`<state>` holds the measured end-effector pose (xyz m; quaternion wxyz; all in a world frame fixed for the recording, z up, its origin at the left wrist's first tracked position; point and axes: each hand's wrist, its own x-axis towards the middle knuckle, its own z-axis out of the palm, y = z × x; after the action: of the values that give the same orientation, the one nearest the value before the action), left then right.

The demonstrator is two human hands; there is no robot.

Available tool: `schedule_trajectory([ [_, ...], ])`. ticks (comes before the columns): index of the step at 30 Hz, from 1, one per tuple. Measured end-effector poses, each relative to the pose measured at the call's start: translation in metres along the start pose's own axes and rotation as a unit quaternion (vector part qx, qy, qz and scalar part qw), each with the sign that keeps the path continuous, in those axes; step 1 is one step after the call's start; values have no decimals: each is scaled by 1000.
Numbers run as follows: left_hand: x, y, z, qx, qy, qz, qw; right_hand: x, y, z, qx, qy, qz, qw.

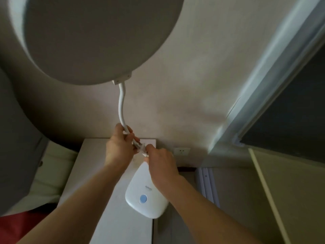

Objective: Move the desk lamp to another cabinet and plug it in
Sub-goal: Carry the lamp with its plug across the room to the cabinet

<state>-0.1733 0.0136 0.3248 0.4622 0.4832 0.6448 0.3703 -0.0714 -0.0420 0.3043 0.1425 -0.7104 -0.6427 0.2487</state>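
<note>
A white desk lamp stands on a white cabinet (98, 173). Its teardrop base (140, 196) with a blue round button sits near the cabinet's right edge. The flexible neck (121, 106) rises to a big round head (91, 36) that fills the upper left. My left hand (119, 143) is closed around the bottom of the neck. My right hand (160, 161) pinches a small white plug or cord end (142, 150) just behind the base. A white wall socket (182, 151) sits low on the wall, a short way right of my right hand.
A beige wall runs behind the cabinet. A window frame (260, 95) with dark glass slants down the right side. White rails (207, 184) stand in the gap right of the cabinet. A bed with pale bedding (51, 173) and a red cloth (17, 228) lies left.
</note>
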Motion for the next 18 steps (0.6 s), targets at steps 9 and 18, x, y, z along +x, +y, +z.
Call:
schedule_trajectory([
  [9,-69,107,4,-10,-74,23,997,-64,-20,-111,-36,33,49,998],
  [18,-119,239,-57,-21,-100,73,992,-116,-105,-225,-55,91,25,994],
])
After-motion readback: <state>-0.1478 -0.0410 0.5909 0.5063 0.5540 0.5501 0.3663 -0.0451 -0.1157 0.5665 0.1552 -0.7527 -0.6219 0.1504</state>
